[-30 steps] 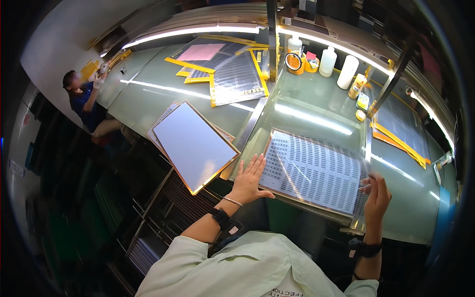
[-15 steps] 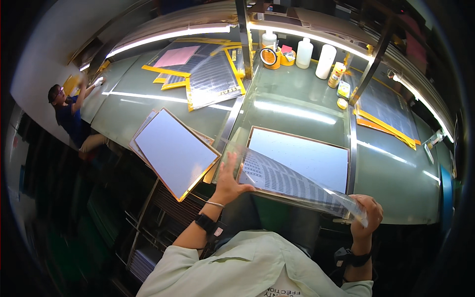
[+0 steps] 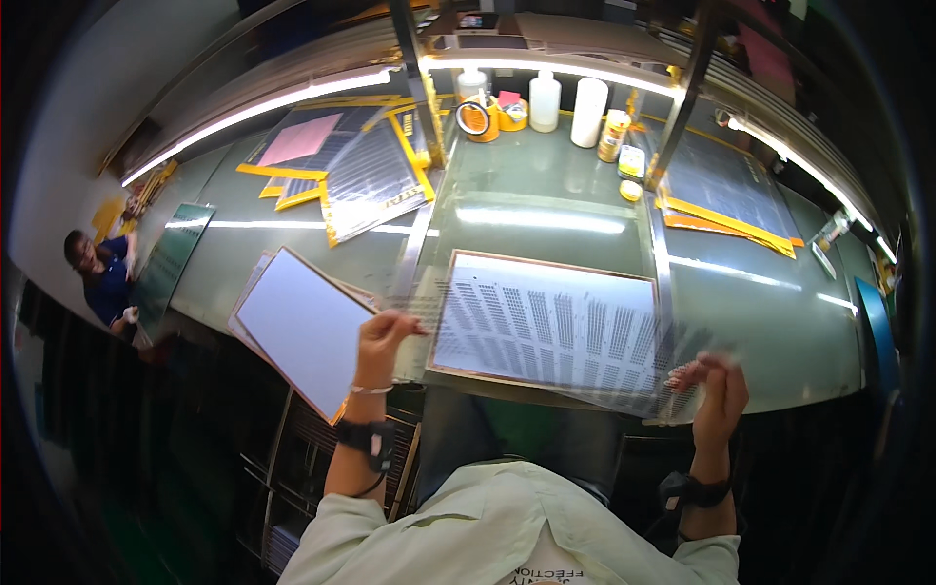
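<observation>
A clear film printed with rows of dark marks is stretched over a pale blue-white panel with copper-coloured edges. My left hand pinches the film's left edge between thumb and fingers. At the opposite end, my right hand grips the near right corner; its fingertips are slightly blurred. The film's sides reach past the panel, and I cannot tell how closely it lies on it. Left of my left hand, another pale panel rests slanted on a stack, jutting over the bench's front edge.
On the green-grey bench, bottles, a white roll and tape rolls stand at the back. Yellow-edged films lie back left, more films at right. A co-worker handles a green sheet far left.
My left hand has gone from spread fingers to a pinch on the film and shifted left. The film, curled before, is now spread across the panel. The co-worker now has a green sheet.
</observation>
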The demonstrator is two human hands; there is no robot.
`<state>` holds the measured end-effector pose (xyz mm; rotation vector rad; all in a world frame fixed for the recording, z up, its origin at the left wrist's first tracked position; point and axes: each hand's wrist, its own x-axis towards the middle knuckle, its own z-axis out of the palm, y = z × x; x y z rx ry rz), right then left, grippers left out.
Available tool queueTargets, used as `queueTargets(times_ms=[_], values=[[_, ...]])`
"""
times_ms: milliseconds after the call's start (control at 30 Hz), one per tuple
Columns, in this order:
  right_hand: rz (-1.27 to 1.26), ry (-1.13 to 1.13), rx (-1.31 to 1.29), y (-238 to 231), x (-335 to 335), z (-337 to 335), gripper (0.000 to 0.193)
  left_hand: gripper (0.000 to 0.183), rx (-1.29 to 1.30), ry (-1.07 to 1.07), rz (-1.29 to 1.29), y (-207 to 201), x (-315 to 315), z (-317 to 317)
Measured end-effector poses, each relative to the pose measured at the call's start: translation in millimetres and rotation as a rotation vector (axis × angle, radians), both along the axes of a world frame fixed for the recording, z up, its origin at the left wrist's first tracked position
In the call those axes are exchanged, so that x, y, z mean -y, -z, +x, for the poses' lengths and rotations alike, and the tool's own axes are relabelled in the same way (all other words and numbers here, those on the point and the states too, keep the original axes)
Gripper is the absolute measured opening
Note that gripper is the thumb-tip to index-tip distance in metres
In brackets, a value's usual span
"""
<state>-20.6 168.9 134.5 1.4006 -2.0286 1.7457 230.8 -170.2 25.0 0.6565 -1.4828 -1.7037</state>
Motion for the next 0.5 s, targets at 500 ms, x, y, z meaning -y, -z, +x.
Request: queueTargets(times_ms=[500], values=[[0.850, 0.031, -0.112, 84.6, 84.6, -130.5, 0.059, 0.025, -0.068, -0.436, -0.204, -81.8, 41.4, 113.8]])
